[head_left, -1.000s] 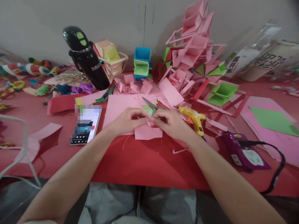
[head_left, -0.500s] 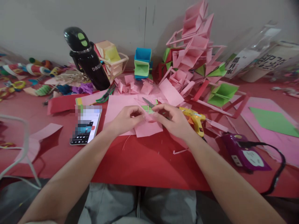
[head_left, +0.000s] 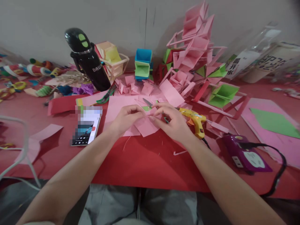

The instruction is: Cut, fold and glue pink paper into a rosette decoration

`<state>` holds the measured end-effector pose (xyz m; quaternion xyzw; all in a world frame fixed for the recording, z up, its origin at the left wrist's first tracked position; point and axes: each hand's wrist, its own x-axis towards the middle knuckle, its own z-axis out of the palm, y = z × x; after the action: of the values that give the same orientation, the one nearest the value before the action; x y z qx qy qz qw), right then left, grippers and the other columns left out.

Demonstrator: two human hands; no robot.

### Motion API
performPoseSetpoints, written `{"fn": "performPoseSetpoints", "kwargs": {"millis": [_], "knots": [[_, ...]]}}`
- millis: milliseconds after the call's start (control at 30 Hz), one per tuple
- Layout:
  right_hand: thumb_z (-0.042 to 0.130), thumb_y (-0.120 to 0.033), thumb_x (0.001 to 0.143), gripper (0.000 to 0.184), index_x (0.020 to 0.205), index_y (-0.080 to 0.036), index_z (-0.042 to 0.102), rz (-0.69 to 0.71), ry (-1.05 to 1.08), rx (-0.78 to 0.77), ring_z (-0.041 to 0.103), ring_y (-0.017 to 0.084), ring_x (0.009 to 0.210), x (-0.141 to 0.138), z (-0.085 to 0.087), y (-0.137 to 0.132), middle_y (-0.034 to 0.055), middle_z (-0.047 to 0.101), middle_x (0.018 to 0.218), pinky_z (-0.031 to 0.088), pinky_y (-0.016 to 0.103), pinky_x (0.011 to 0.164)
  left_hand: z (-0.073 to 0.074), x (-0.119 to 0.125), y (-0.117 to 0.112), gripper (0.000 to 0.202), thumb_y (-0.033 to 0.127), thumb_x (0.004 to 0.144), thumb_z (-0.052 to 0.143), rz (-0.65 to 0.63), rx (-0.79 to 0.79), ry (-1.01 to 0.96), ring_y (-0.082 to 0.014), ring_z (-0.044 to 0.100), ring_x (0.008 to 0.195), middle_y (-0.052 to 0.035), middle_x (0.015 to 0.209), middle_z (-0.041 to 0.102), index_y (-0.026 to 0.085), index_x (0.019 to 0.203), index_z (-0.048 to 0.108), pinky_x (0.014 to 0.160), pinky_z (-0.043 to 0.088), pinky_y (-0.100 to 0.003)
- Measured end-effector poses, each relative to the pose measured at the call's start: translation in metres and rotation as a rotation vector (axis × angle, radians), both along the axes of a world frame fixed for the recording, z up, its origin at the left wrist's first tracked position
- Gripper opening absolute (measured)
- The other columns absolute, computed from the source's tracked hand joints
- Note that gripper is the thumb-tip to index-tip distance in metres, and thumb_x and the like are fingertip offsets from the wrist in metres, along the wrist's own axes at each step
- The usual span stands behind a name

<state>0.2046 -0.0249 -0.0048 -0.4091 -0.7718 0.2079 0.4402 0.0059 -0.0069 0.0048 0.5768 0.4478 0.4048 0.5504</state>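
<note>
Both hands meet over a small square of pink paper (head_left: 147, 126) near the table's middle. My left hand (head_left: 127, 118) pinches the paper's upper left edge between thumb and fingers. On the other side my right hand (head_left: 170, 120) has its thumb and fingertips closed on the same paper; the fingers partly hide the edge. Under and behind lies a larger pink sheet (head_left: 114, 107). Beyond the fingertips, scissors (head_left: 147, 102) show a grey blade, their handles mostly covered by my right hand. A bit of green paper (head_left: 145, 108) shows between the hands.
A yellow hot glue gun (head_left: 193, 117) lies right of my right hand, its cord near a purple power socket (head_left: 246, 154). A phone (head_left: 87, 128) lies to the left. Behind stand a black bottle (head_left: 90, 62) and folded pink paper shapes (head_left: 194, 47).
The small pink paper has turned slightly between my hands, its lower corner swinging right. My right hand's fingers have shifted a little, and more of the scissors' handle shows beside them.
</note>
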Motion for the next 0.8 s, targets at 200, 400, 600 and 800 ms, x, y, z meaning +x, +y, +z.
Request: {"fn": "performPoseSetpoints", "kwargs": {"millis": [200,400,600,800], "knots": [[0.072,-0.026,0.085,0.012,0.08,-0.023,0.062,-0.015,0.065,-0.028,0.064,0.023,0.11,-0.0014,0.0005,-0.0017,0.0048,0.07,0.104,0.049,0.041,0.096,-0.0011,-0.0005,-0.0001,0.011,0.026,0.071,0.073,-0.03,-0.098,-0.049,-0.0097,0.047,0.066,0.0,0.073,0.059,0.016,0.071,0.067,0.06,0.035,-0.024],[0.071,-0.027,0.085,0.01,0.081,-0.023,0.062,-0.005,0.132,-0.045,0.065,0.022,0.107,-0.0035,-0.0031,-0.001,0.0045,0.07,0.104,0.048,0.042,0.098,0.0008,-0.0009,-0.0005,0.013,0.025,0.069,0.074,-0.048,-0.157,-0.058,-0.0093,0.045,0.064,0.0006,0.071,0.056,0.016,0.071,0.066,0.06,0.034,-0.024],[0.073,-0.03,0.085,0.006,0.084,-0.025,0.068,0.0,0.115,-0.054,0.061,0.023,0.114,-0.0056,-0.0023,-0.0013,0.0044,0.07,0.101,0.046,0.046,0.103,0.0006,-0.0003,-0.0011,0.015,0.028,0.069,0.075,-0.034,-0.175,-0.086,-0.0097,0.046,0.063,0.0,0.073,0.057,0.016,0.072,0.066,0.058,0.035,-0.025],[0.072,-0.03,0.086,0.005,0.083,-0.025,0.072,-0.018,0.117,-0.062,0.06,0.023,0.117,-0.0074,-0.0016,-0.0014,0.0053,0.07,0.104,0.045,0.046,0.103,-0.0026,0.0009,-0.0021,0.015,0.028,0.072,0.076,-0.041,-0.212,-0.117,-0.0103,0.048,0.066,-0.0001,0.073,0.056,0.017,0.073,0.067,0.059,0.037,-0.024]]}}
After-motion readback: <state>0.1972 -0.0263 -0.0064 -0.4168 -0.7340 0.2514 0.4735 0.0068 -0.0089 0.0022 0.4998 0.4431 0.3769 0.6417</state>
